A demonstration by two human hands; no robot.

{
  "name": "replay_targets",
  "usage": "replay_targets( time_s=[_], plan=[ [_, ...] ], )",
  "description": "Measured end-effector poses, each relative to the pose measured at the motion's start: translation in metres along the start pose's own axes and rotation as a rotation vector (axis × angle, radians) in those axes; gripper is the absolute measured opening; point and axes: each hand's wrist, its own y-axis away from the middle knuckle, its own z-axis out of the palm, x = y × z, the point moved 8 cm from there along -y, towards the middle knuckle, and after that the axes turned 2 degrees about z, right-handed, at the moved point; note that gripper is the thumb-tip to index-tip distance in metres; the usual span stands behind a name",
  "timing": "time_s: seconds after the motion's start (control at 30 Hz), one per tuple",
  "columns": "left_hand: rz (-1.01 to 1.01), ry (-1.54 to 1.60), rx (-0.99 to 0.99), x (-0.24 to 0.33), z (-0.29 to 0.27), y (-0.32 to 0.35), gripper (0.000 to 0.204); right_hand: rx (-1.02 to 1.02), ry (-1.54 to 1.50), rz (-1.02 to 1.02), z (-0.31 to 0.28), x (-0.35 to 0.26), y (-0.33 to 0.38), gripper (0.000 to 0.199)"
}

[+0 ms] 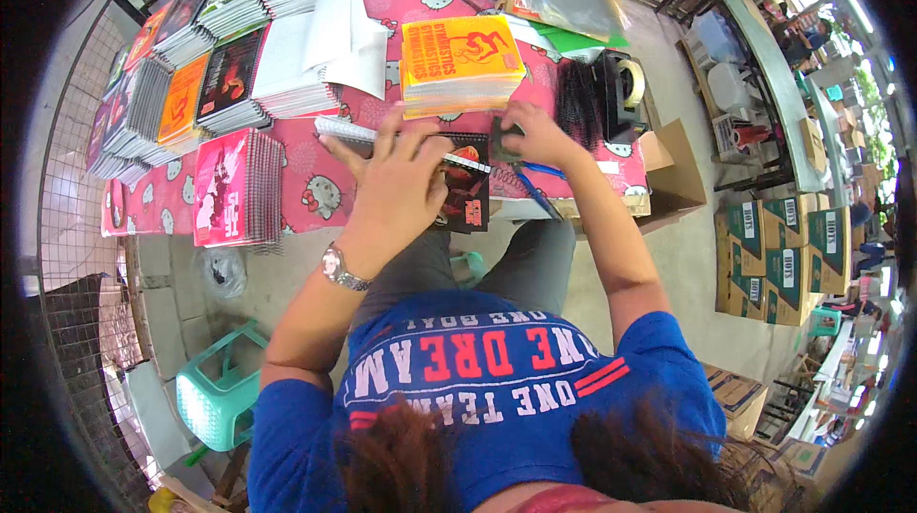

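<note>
The left hand [399, 169] lies palm down, fingers spread over a black notebook [470, 198] at the table's [304, 155] near edge, clasping nothing visible. The right hand [541, 135], forearm slanting inward, curls beside the notebook's right end; its grip cannot be told. Red lettering marks the notebook's cover, bold dark capitals the yellow notebooks [463, 50] beyond, white lettering the pink notebooks [222, 188] leftward.

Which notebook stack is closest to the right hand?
The yellow-covered stack, just beyond the right hand. It is the nearest; the other notebook stacks all lie farther to the left on the table.
</note>
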Motion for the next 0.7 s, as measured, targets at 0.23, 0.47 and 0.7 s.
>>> replay_targets(
  time_s=[0.23,0.47,0.7],
  plan=[
    [0.116,0.166,-0.012,-0.012,0.006,0.007,0.029,-0.100,0.396,-0.262,0.022,0.001,-0.003,0.044],
    [0.137,0.254,0.023,0.002,0.005,0.002,0.036,0.090,-0.158,0.162,-0.052,-0.056,0.031,0.051],
    [0.161,0.278,-0.003,0.000,0.011,-0.003,0.043,-0.254,-0.752,-0.127,-0.048,-0.145,0.072,0.076]
  ],
)
